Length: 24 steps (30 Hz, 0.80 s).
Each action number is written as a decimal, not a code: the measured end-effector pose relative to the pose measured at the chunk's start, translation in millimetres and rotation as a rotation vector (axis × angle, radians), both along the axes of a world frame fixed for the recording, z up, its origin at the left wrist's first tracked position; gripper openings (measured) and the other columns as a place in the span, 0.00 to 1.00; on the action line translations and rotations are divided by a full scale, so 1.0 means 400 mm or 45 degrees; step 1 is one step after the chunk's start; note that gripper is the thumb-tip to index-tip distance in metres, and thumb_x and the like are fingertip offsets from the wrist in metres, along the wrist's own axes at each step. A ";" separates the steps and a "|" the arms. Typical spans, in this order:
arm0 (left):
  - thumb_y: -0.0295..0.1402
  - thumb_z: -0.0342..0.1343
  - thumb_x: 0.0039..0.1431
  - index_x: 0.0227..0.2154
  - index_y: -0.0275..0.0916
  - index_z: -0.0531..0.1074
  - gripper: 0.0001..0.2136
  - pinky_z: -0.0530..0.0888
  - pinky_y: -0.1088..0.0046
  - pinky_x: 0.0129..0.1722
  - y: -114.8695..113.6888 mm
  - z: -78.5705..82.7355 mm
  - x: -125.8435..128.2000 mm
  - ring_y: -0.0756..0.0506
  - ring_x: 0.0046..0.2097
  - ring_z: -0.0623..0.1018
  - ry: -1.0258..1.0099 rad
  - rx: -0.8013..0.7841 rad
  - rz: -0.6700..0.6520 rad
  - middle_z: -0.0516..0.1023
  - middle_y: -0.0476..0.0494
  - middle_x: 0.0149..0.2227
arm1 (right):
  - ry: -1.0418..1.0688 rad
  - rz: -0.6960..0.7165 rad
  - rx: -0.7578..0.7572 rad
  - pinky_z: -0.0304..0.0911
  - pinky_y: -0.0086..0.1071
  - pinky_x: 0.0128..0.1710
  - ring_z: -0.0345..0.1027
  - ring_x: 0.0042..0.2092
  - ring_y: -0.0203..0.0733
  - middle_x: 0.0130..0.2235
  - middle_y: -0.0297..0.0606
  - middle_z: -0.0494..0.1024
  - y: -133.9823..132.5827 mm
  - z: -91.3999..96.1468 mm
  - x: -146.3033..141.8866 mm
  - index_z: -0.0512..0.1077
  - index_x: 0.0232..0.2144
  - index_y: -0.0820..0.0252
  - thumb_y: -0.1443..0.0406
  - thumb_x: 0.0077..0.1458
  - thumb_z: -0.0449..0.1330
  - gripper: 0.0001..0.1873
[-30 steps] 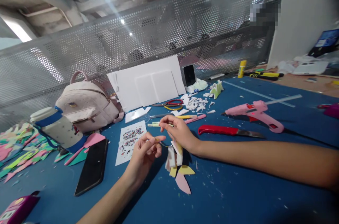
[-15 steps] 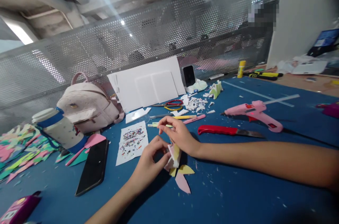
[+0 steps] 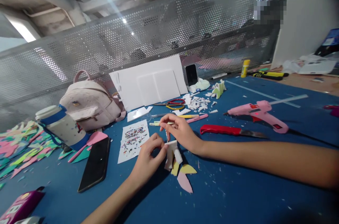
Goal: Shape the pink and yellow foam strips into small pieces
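Note:
My left hand (image 3: 148, 157) pinches the edge of a small white, yellow and pink foam craft piece (image 3: 174, 162) that stands on the blue table (image 3: 238, 188). My right hand (image 3: 178, 130) is just behind it, fingers curled, thumb and forefinger pinched on something thin that I cannot make out above the piece. Pink and yellow petal shapes (image 3: 185, 178) stick out below the piece on the table.
A red-handled knife (image 3: 227, 131) and pink glue gun (image 3: 258, 112) lie to the right. A black phone (image 3: 95, 164), speckled paper sheet (image 3: 134, 139), bottle (image 3: 62, 125) and backpack (image 3: 90, 104) sit left. White foam boards (image 3: 150, 82), scissors (image 3: 174, 104) and scraps lie behind.
My left hand dropped from mid-air to the foam piece and took hold of its edge. The piece now stands more upright. My right hand stayed nearly still.

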<state>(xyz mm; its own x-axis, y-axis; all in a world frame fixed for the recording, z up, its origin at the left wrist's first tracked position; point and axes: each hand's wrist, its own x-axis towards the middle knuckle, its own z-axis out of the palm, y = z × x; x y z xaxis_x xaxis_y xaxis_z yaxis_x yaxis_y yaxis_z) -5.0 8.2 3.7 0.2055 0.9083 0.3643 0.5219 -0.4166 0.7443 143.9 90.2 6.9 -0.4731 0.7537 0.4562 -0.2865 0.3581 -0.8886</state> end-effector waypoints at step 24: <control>0.33 0.63 0.59 0.42 0.39 0.65 0.13 0.78 0.63 0.46 0.023 0.014 -0.033 0.41 0.42 0.84 -0.949 -0.213 0.086 0.85 0.39 0.39 | 0.009 0.057 0.008 0.62 0.25 0.21 0.64 0.20 0.27 0.31 0.31 0.73 -0.001 0.013 0.003 0.71 0.35 0.59 0.59 0.61 0.60 0.09</control>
